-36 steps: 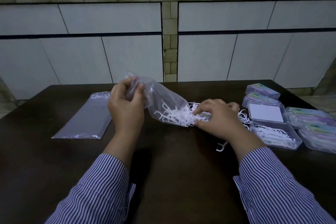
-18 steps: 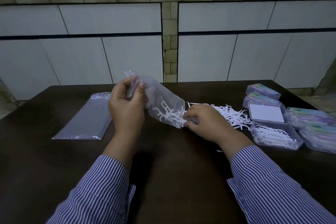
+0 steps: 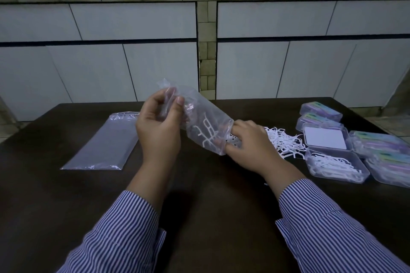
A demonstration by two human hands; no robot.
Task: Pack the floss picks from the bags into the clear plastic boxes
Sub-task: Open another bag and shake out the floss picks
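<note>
Striped sleeves at near edge. Right hand (image 3: pixel 250 144) now reaching into mouth of bag (image 3: pixel 204 126), fingers curled on last floss picks (image 3: pixel 207 134); a second ago it raked pile outside. Left hand (image 3: pixel 158 126) still pinches bag's closed end, lifted off bench (image 3: pixel 199 206). Bag almost emptied. Loose pile (image 3: pixel 282 143) beside open box (image 3: pixel 336 165), part-filled. Flat empty bag (image 3: pixel 104 144) left. Closed boxes (image 3: pixel 320 109) farther right.
</note>
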